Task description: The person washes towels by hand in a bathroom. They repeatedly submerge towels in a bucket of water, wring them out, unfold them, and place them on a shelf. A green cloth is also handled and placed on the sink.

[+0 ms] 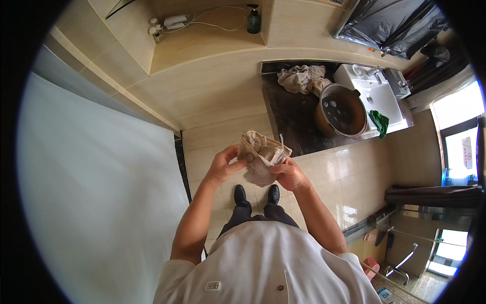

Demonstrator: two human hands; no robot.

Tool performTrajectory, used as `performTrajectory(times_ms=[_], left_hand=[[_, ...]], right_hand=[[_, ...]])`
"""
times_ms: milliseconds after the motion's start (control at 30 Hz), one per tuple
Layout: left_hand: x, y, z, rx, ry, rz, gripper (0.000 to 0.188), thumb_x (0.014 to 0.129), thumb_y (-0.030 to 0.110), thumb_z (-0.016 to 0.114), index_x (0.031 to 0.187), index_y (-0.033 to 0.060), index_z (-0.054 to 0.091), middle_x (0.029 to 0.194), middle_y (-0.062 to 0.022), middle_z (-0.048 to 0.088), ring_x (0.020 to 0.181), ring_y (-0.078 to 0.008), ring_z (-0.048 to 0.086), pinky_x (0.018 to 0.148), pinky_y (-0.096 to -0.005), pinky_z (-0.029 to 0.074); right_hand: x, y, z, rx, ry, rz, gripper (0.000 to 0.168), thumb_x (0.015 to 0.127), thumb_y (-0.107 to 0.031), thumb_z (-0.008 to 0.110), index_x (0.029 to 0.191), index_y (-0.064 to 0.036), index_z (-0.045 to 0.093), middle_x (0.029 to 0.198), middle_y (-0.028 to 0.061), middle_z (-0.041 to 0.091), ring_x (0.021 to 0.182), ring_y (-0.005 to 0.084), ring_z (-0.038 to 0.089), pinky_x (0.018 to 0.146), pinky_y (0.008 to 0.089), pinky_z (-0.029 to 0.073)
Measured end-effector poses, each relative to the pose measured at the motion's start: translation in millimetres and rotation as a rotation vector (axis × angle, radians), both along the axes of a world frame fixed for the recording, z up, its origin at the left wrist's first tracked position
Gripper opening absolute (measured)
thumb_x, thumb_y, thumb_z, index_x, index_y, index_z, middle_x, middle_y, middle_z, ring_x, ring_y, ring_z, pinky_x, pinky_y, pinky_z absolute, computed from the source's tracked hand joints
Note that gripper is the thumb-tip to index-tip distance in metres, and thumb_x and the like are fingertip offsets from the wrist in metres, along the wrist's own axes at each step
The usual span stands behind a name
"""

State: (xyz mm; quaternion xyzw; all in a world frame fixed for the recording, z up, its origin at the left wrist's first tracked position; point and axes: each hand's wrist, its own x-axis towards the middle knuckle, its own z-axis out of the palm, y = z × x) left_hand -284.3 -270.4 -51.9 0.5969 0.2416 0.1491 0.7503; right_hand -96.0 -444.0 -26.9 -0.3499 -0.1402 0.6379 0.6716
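Between both hands I hold a damp-looking beige cloth pouch (262, 155) at chest height above the tiled floor. Its gathered top gapes open, and a loose strand sticks up at its right end. My left hand (224, 165) pinches the left side between thumb and fingers. The right side is gripped by my right hand (290, 174), with the thumb in front; the fingers behind the fabric are partly hidden. Ahead and to the right, a large bucket (322, 123) of dark liquid stands on a dark stone counter (290, 133), beside a white sink (387, 95).
Crumpled beige cloths (298, 80) lie behind the bucket. A green cloth (379, 123) hangs over the sink's front edge. A pump bottle (254, 21) stands in the wall recess. A white-covered surface (95, 182) fills my left side; a glass shower partition (402, 235) is at lower right.
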Motion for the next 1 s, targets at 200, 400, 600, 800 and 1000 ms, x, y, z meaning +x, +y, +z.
performTrajectory(times_ms=[200,400,600,800,1000], left_hand=[[-12,9,5,-0.105,0.033,0.104,0.022,0.099,0.02,0.066,0.106,-0.0001,0.069,0.095,-0.0004,0.069,0.087,-0.0081,0.063,0.079,-0.0274,0.052],[-10,0,18,-0.189,-0.094,0.175,0.024,0.103,0.022,0.061,0.11,-0.0002,0.068,0.097,0.0013,0.067,0.083,-0.0071,0.061,0.076,-0.0258,0.051],[-10,4,33,-0.149,-0.032,0.072,0.029,0.104,0.024,0.06,0.115,-0.002,0.068,0.097,0.0014,0.067,0.086,-0.0056,0.06,0.078,-0.0241,0.05],[-3,-5,33,-0.177,-0.036,0.2,0.027,0.104,0.026,0.06,0.109,0.0008,0.069,0.093,0.0022,0.066,0.083,-0.0057,0.059,0.074,-0.0251,0.049],[-3,-7,21,-0.227,-0.064,0.238,0.027,0.103,0.028,0.06,0.106,0.0025,0.068,0.103,-0.0036,0.071,0.093,-0.0111,0.066,0.084,-0.0301,0.055]], right_hand=[[-5,4,-18,-0.171,-0.218,-0.229,0.022,0.099,-0.012,0.062,0.119,-0.002,0.065,0.104,0.0048,0.071,0.093,0.0127,0.066,0.081,0.0273,0.051],[4,2,-33,-0.463,-0.451,-0.298,0.015,0.102,-0.016,0.059,0.107,-0.002,0.063,0.097,0.0058,0.069,0.085,0.0137,0.068,0.07,0.0273,0.054],[5,12,-13,-0.337,-0.881,-0.191,0.029,0.095,-0.017,0.068,0.115,0.003,0.064,0.103,0.0121,0.071,0.093,0.0198,0.07,0.082,0.032,0.056],[-2,23,-19,-0.274,-0.964,0.015,0.04,0.093,-0.019,0.07,0.122,0.007,0.061,0.103,0.0164,0.072,0.097,0.0226,0.07,0.086,0.0352,0.055],[12,15,-30,-0.303,-0.767,0.15,0.034,0.091,-0.018,0.069,0.114,0.006,0.063,0.096,0.013,0.072,0.09,0.0204,0.069,0.082,0.033,0.056]])
